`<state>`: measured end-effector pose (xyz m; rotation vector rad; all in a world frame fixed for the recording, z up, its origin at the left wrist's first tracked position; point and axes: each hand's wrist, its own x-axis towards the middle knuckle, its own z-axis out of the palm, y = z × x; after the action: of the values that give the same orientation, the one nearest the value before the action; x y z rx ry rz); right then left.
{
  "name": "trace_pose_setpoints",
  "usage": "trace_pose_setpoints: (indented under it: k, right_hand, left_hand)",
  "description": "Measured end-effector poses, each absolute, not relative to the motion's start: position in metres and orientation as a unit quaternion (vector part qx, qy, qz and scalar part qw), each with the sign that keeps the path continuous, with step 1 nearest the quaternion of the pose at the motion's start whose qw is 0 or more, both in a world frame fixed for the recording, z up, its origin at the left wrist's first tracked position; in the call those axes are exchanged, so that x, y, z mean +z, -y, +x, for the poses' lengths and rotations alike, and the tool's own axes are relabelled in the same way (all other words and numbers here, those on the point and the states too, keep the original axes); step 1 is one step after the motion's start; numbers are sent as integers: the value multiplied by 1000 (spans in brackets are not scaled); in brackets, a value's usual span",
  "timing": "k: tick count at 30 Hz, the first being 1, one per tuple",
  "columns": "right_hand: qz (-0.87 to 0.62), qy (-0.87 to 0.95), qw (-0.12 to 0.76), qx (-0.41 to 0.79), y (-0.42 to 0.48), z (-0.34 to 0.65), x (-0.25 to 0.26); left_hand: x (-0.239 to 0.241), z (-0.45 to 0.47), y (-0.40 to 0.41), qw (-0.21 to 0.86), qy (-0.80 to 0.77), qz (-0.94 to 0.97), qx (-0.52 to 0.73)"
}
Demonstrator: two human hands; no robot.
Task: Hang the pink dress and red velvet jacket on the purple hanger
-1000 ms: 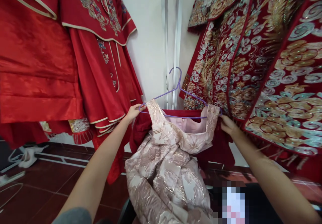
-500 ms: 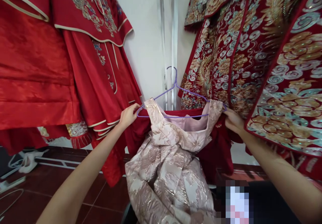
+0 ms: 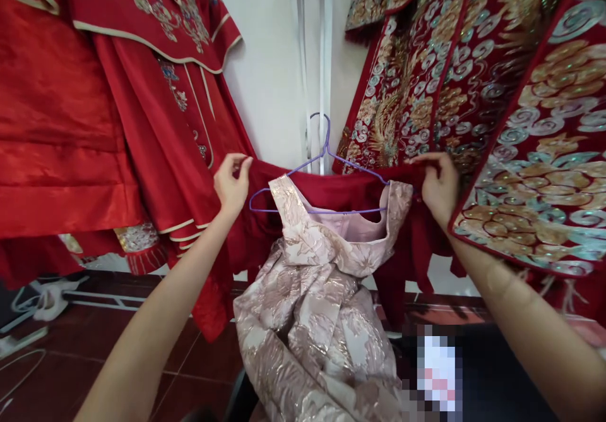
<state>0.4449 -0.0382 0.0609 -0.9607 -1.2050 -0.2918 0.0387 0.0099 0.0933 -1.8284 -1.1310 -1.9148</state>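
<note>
Both forearms (image 3: 165,308) extended forward, well apart. Left hand (image 3: 231,183) and right hand (image 3: 439,185) raised, each pinching the upper edge of one dark red cloth (image 3: 350,188) stretched between them. One pink dress (image 3: 322,327), on one purple hanger (image 3: 326,147), sits between the hands, lower, in front of the cloth. Two white posts (image 3: 326,43) behind.

I can read no text, label, brand, number or sign from my end of the head feed. The pixelated patch (image 3: 438,371) at lower right, white and pale blue with reddish blocks, is too coarse for me to tell whether it bears print. On the gold-embroidered red garment (image 3: 534,169) at right and the pale pink brocade dress (image 3: 326,340), I see ornament only.
</note>
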Motion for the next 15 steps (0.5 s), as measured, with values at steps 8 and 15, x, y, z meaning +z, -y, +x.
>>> trace_pose_setpoints:
  k: [8, 15]
  right_hand:
    - [-494, 619, 561, -243, 116, 411, 67]
    - [-531, 734, 400, -136, 73, 425, 42]
  left_hand:
    - [67, 26, 52, 177, 435, -757, -455]
    - [62, 36, 32, 114, 535, -766, -337]
